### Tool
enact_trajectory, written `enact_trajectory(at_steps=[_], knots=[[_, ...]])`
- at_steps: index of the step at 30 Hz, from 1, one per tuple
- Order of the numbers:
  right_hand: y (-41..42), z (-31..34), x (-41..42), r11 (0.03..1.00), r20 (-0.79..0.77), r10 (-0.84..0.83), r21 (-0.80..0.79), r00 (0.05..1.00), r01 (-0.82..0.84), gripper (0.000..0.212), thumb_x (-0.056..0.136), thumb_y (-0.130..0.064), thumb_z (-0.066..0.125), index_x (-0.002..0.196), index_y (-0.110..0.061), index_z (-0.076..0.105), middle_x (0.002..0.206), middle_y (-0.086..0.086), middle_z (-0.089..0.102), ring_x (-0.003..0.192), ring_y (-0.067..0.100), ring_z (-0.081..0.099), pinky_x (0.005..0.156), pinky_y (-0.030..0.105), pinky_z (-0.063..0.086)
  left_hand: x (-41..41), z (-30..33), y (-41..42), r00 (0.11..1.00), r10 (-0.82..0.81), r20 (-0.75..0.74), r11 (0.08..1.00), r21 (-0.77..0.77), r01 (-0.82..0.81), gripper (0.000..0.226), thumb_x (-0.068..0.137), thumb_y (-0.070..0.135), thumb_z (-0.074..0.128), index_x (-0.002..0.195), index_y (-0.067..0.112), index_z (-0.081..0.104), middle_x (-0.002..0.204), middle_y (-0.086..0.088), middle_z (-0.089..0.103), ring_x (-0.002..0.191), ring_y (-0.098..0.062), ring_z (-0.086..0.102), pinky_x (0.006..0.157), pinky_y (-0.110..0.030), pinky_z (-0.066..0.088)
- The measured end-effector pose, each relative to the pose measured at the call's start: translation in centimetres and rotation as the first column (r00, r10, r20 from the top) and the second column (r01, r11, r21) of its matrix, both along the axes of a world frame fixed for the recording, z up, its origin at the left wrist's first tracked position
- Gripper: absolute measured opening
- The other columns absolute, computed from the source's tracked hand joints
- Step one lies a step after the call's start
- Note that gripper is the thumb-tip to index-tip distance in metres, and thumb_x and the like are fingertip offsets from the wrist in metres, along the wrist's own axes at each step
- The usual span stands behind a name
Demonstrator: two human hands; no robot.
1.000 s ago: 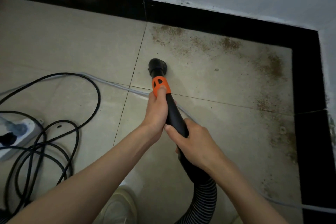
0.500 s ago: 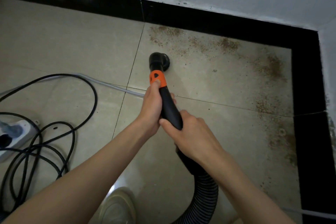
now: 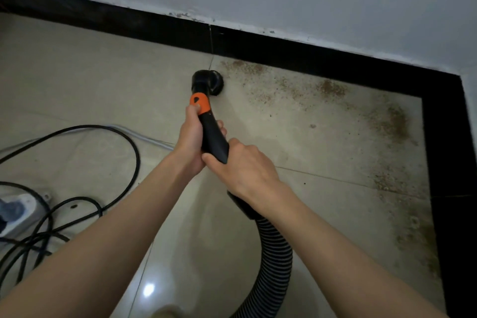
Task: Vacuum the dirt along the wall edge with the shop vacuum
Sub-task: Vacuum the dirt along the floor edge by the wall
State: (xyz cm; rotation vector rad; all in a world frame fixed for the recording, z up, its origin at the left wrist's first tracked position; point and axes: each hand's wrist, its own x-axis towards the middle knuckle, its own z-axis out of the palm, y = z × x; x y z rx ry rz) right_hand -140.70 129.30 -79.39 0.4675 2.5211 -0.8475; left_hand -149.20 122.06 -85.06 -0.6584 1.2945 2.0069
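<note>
Now both sets of fingers wrap tight around the black vacuum handle (image 3: 215, 142): left hand (image 3: 190, 141) just under the orange collar (image 3: 199, 104), right hand (image 3: 244, 165) lower, above the ribbed hose (image 3: 274, 261). The nozzle (image 3: 208, 82) has moved from mid-tile up near the black baseboard (image 3: 296, 55), at the left end of the brown dirt (image 3: 291, 86).

Left of where we grip, we see a looping black rubber cable (image 3: 134, 152) lying on the beige tiled floor (image 3: 77, 80). Farther left sits a white plastic power strip (image 3: 18, 212) (partly cut off), the cable's coils lying over it.
</note>
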Motion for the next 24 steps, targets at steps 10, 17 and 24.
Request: enact_trajectory(at_steps=[10,17,24], knots=[[3.0,-0.3,-2.7,0.997,0.012,-0.062,0.048,0.998,0.061,0.040,0.092,-0.055,0.048,0.099,-0.015,0.047,0.094,0.008,0.061,0.088,0.029,0.062,0.075,0.038,0.050,-3.5,0.1,3.4,0.974,-0.179,-0.137,0.975,-0.160,0.157,0.039,0.097,0.047,0.040,0.086,0.010,0.049,0.075,-0.005,0.048,0.070,-0.015,0.049,0.075,-0.030,0.045],[1.1,-0.7,-5.6,0.997,-0.019,0.067,0.046,0.998,-0.066,0.043,0.093,-0.051,0.049,0.111,-0.011,0.050,0.088,0.004,0.052,0.077,0.024,0.053,0.066,0.033,0.041,-6.2,-0.6,0.4,0.992,-0.055,-0.118,0.977,-0.210,0.029,0.040,0.095,0.046,0.042,0.095,0.007,0.052,0.076,-0.007,0.055,0.072,-0.018,0.054,0.073,-0.033,0.048],[3.8,-2.1,-3.5,0.927,-0.054,-0.146,-0.356,0.988,0.118,0.028,0.086,-0.050,0.060,0.085,-0.023,0.052,0.078,-0.006,0.056,0.072,0.011,0.057,0.058,0.022,0.041,-7.2,0.4,2.0,0.987,-0.043,-0.154,0.982,-0.186,0.014,0.033,0.098,0.040,0.040,0.086,0.010,0.047,0.067,-0.006,0.051,0.061,-0.018,0.051,0.070,-0.033,0.047]])
